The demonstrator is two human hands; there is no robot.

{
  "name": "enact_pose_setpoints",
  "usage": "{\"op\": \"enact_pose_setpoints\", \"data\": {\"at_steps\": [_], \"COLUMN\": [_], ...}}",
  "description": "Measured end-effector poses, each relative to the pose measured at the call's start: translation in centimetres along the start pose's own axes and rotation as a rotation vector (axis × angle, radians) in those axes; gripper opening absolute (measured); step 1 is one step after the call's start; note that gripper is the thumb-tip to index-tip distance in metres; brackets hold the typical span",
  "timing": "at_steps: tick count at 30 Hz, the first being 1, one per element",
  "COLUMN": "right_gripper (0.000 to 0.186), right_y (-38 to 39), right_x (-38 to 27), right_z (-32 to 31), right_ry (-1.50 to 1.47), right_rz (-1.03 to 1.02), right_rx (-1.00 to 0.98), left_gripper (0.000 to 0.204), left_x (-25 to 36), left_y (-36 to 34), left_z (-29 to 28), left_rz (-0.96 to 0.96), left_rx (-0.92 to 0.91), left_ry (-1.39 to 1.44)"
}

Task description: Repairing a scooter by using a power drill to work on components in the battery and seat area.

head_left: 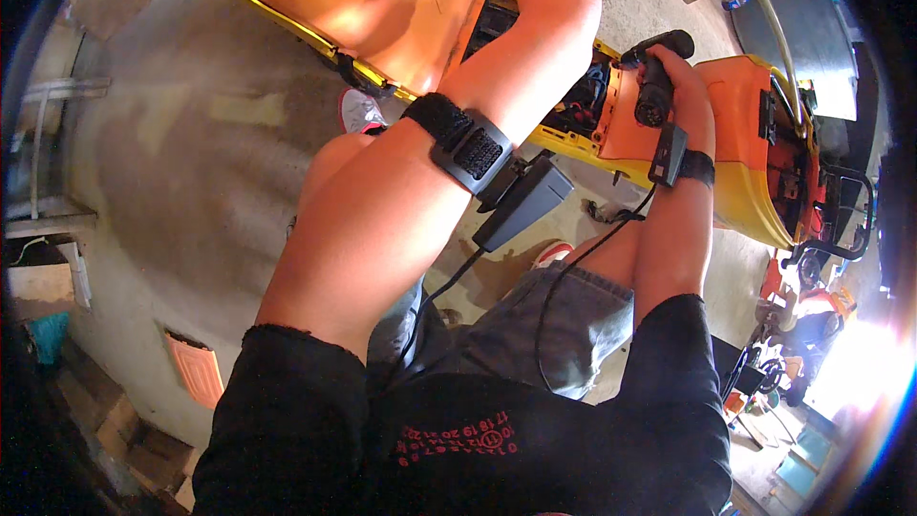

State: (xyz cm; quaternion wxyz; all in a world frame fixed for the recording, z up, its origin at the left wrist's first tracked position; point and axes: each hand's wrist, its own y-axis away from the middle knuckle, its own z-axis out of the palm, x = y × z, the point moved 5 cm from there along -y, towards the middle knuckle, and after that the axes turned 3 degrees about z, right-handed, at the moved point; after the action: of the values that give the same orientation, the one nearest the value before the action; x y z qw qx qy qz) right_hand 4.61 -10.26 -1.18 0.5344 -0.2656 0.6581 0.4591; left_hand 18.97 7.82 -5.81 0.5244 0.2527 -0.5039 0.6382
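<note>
My left hand (pixel 559 10) is raised over an orange and yellow vehicle body (pixel 726 201), its fingers curled; whatever they might hold is hidden. Beneath that arm an open compartment (pixel 587 96) shows dark wiring, and an orange panel (pixel 363 0) stands to its left. My right hand (pixel 683 81) grips a black cordless power tool (pixel 654 91) above the orange surface just right of the compartment. Both forearms wear strapped black devices with cables trailing down.
A metal pole (pixel 764 10) rises behind the body, beside a grey board (pixel 802 29). A black tube rail (pixel 850 244) juts at the right end, with cluttered equipment (pixel 764 363) below. An orange panel (pixel 196 368) lies at lower left, near boxes (pixel 38 287).
</note>
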Motion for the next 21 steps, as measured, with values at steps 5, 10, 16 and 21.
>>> {"op": "enact_pose_setpoints", "data": {"at_steps": [5,10,16,21], "right_gripper": [0.026,0.026,0.024,0.025], "right_y": [-0.6,-3.6,-4.1,-1.4], "right_x": [0.2,2.5,3.2,2.1], "right_z": [-0.9,-1.2,-5.7,-2.7], "right_ry": [-0.025,-0.066,0.014,-0.050], "right_rz": [-0.038,0.138,0.099,0.070], "right_rx": [0.071,-0.042,0.042,0.034], "left_gripper": [0.017,0.017,0.015,0.015], "left_x": [0.2,-0.2,6.0,4.5], "left_y": [-0.1,-0.8,3.0,2.4], "left_z": [0.4,-1.4,3.3,2.5], "left_rz": [0.146,0.140,-0.798,-0.479], "left_rx": [-0.075,-0.139,0.104,-0.102], "left_ry": [0.056,0.072,0.212,0.073]}}
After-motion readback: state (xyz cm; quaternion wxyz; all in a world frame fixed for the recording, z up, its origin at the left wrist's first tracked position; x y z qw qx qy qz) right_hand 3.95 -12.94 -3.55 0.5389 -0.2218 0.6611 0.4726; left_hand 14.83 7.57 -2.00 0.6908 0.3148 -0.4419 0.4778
